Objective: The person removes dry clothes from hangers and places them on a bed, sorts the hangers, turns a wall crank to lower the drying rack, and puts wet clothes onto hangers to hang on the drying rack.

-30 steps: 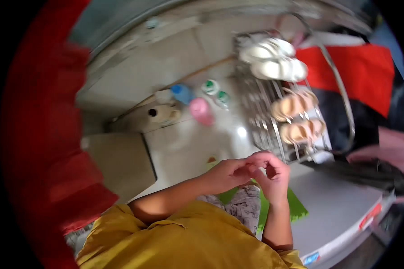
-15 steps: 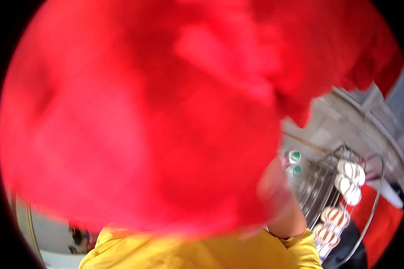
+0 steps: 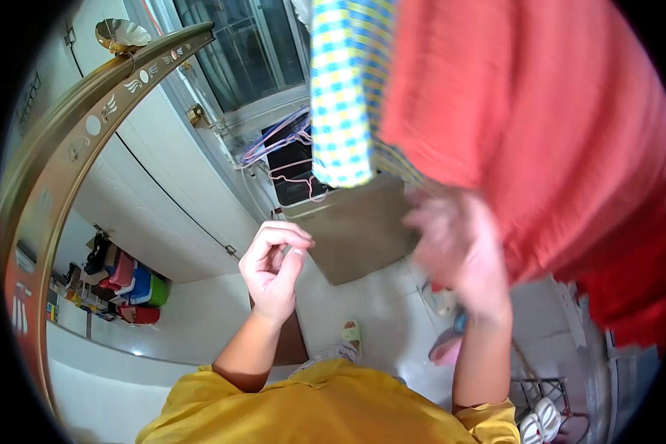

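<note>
a yellow-shirted person [image 3: 318, 407] stands with a red cloth [image 3: 540, 133] hanging to the right, left hand [image 3: 272, 270] loosely curled — i cannot tell whether thumb and finger meet. the right hand [image 3: 466, 248] (a blur from here) is at the cloth's lower edge, its grip unclear, near a checked cloth [image 3: 340, 96].

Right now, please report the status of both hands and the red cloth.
Left hand raised, half curled. Right hand blurred at edge of red cloth; contact unclear. Checked cloth hangs alongside.

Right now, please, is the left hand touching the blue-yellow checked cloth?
Apart: the head view shows background between the left hand and checked cloth.
</note>
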The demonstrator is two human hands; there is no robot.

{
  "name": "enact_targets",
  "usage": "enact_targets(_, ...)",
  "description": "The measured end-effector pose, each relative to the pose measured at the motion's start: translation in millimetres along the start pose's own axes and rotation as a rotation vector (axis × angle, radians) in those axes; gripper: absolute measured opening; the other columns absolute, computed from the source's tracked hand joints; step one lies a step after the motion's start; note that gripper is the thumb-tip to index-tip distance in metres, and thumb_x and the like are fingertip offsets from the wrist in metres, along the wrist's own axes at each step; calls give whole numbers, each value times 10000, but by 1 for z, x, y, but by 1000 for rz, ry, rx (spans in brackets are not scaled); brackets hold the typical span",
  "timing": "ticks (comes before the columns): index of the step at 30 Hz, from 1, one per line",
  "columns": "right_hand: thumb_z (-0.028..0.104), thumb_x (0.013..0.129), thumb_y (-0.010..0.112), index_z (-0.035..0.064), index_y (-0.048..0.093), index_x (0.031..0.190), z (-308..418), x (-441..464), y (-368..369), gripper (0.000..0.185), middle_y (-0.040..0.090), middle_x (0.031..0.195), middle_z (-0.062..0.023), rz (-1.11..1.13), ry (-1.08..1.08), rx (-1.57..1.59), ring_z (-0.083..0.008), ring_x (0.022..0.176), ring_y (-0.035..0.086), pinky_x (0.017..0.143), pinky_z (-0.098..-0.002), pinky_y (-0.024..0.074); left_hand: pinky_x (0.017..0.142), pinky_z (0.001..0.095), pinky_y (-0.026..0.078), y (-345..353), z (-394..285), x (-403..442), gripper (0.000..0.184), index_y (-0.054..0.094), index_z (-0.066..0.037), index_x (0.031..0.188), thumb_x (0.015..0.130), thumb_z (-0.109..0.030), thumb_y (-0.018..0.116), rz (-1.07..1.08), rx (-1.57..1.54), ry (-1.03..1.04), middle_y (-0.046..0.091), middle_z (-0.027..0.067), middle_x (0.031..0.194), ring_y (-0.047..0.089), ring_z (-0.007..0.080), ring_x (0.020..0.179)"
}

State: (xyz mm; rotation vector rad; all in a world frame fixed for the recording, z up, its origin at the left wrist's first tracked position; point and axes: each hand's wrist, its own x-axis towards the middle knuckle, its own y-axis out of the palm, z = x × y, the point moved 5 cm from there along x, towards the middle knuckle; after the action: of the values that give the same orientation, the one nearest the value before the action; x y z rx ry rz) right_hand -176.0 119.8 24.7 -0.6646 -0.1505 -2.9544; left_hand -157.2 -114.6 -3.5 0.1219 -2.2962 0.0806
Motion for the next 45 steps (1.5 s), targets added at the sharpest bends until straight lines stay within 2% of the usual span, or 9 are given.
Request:
enact_targets(4,15,805,533,-21,509,927,-22,45,-34,129,581,846,-65,-685,-272,-137,-112,695,527,609,-248,444,712,237,461,-51,55,36,87,518,26,921,835,24,530,-147,-31,-86,545,94,900,557,130,762)
enact_targets(6,13,696,572,-19,582,882,-37,54,30,190,610,749,-58,44,-46,-35,-115,769,570,651,-233,408,683,230,454,-74,90,57,108,514,12,945,839,17,537,-243,-54,-169,558,74,872,553,115,744)
enact_targets(8,55,713,694,5,556,1064,-35,73,100,381,600,1034,-72,830,-306,-218,-180,839,604,710,-288,484,652,218,442,-91,126,81,100,516,2,947,848,4,536,-240,-53,-170,567,65,853,552,106,724)
enact_targets(12,88,738,667,-42,512,1107,-84,150,47,421,543,1193,-188,-295,227,-3,-233,1107,520,923,-349,387,640,207,431,-110,177,123,96,518,-3,955,859,-3,520,-214,-79,-157,580,69,869,551,99,722)
enact_targets(14,92,788,582,-61,508,1077,-70,182,15,335,579,1023,-176,-581,-397,289,-205,820,568,781,-337,437,640,208,432,-118,201,134,103,518,-7,966,863,-7,512,-239,-80,-250,586,67,882,550,93,723)
enact_targets(20,67,755,594,-55,523,1068,-87,225,80,343,611,945,-168,150,-272,-154,-196,815,586,739,-306,459,647,196,423,-117,258,152,103,526,-13,983,895,-27,474,-236,-104,-407,589,43,849,538,82,726)
enact_targets(28,94,810,495,-41,228,1365,-119,301,12,630,319,1359,-262,-468,-462,21,-323,1203,412,983,-409,348,641,221,408,-147,273,155,202,569,14,756,912,-84,487,-149,193,-448,581,54,756,525,99,699)
enact_targets(36,-29,771,509,2,497,882,-183,330,55,116,539,839,-113,-245,-430,204,-173,736,524,654,-246,431,640,209,444,-161,318,147,156,556,-1,828,927,-93,478,-251,164,-606,570,37,725,545,79,698)
enact_targets(45,-11,821,572,-29,568,896,-326,341,263,78,581,798,-50,319,214,44,-69,695,547,633,-193,447,787,238,424,-235,372,182,216,566,15,937,788,129,460,-127,126,-628,586,57,912,546,112,874)
